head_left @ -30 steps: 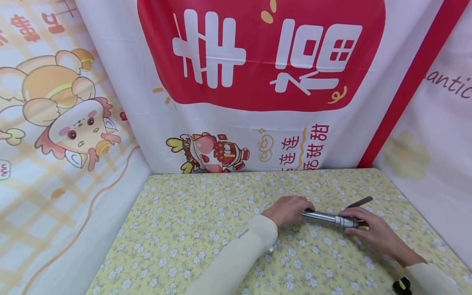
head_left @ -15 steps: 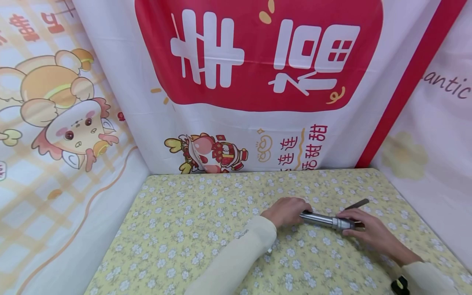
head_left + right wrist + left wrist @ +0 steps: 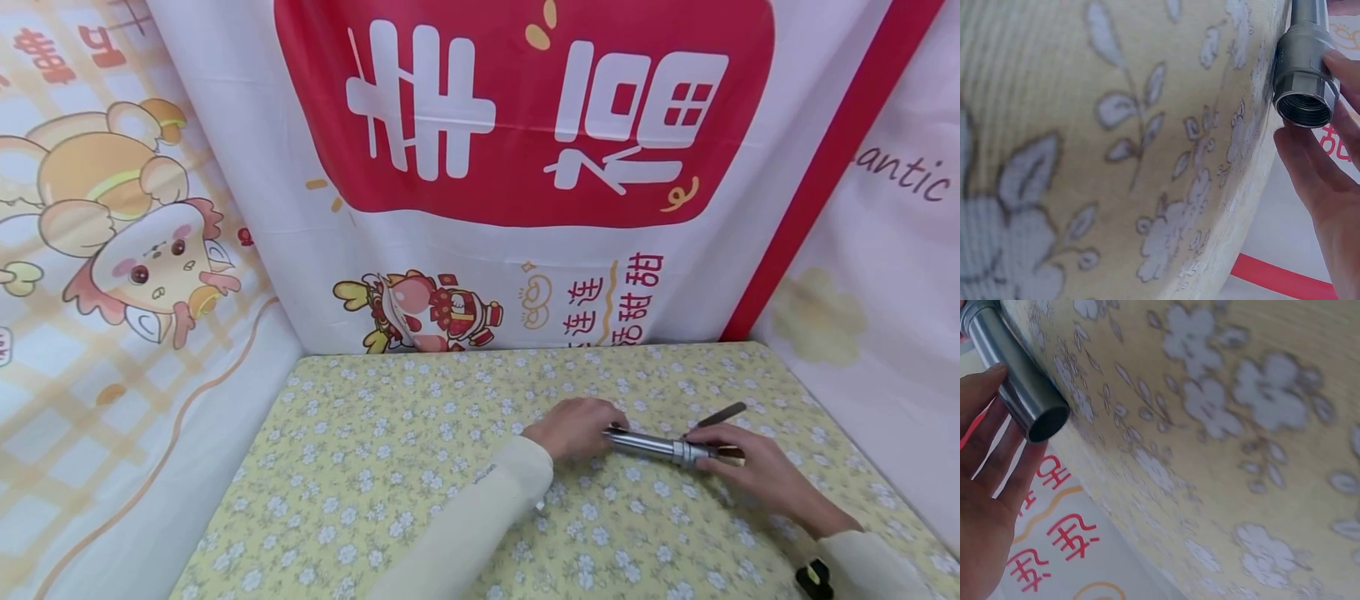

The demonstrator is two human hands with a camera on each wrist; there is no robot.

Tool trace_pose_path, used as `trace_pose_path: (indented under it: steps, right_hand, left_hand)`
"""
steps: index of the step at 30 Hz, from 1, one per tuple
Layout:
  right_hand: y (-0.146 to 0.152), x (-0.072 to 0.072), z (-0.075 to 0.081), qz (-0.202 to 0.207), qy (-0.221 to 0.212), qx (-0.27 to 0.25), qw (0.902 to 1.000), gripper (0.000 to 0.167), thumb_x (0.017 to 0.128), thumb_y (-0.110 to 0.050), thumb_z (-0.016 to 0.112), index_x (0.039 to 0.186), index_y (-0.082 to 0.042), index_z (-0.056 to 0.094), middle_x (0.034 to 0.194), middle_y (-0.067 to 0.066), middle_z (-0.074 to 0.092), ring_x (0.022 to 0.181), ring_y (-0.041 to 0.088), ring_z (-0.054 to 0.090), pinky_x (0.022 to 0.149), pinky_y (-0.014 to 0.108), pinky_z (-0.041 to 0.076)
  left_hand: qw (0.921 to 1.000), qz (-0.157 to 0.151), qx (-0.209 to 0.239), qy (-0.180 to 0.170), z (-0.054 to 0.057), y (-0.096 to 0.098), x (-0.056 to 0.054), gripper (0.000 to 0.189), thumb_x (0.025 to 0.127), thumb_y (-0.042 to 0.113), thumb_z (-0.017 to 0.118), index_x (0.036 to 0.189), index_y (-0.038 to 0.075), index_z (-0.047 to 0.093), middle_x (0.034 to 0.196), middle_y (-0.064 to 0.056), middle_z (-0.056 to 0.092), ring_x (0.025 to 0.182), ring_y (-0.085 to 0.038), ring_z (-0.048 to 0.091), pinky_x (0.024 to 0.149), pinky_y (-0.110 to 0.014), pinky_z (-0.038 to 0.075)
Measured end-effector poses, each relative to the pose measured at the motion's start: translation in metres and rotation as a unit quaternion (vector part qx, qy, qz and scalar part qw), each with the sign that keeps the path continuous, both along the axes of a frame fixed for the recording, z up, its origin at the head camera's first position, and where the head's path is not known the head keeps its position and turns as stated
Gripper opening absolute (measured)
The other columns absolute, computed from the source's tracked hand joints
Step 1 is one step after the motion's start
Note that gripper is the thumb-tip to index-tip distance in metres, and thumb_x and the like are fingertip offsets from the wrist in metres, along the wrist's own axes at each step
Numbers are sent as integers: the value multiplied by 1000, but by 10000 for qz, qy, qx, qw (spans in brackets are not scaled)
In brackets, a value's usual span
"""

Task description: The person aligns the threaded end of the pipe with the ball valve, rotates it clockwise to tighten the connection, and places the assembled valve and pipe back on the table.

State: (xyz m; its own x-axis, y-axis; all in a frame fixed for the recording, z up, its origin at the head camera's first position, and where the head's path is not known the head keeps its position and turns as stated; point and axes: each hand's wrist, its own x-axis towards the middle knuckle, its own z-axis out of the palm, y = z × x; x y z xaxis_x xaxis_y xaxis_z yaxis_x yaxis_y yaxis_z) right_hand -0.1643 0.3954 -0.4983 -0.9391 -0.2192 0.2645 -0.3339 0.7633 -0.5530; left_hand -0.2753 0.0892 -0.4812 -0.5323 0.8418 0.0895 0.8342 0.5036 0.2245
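Observation:
In the head view a smooth steel pipe joins a metal ball valve, whose dark lever handle slants up past the right fingers. My left hand holds the pipe near its free end. Its thumb and fingers lie on either side of the pipe in the left wrist view, and the round open mouth faces the camera. With fingers and thumb, my right hand grips the valve. The right wrist view shows the valve body with its threaded opening facing the camera. Both parts lie low over the cloth.
A yellow floral cloth covers the table. Printed fabric walls stand at the back, on the left and on the right. A small black-and-yellow item sits by the right sleeve.
Both hands have shifted slightly left with the pipe and valve, while the head view has moved a little too. Each hand keeps its hold.

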Motion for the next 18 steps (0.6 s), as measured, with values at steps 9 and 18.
trace_pose_path:
  steps: [9,18]
  right_hand:
    - [-16,-6,12,-479,881,472,9938,22,94,-7,86,115,-14,83,106,0,83,93,1,72,77,29,64]
    - [-73,-20,28,-271,576,624,9960,18,97,-6,82,114,-10,82,103,2,81,89,18,76,77,40,64]
  left_hand:
    - [9967,636,440,240,-4,-28,-11,19,109,25,70,124,26,82,115,14,80,97,0,71,83,-18,56]
    - [9843,1500,721,592,-3,-85,-23,21,108,17,66,118,22,84,115,8,83,105,-11,78,89,-30,63]
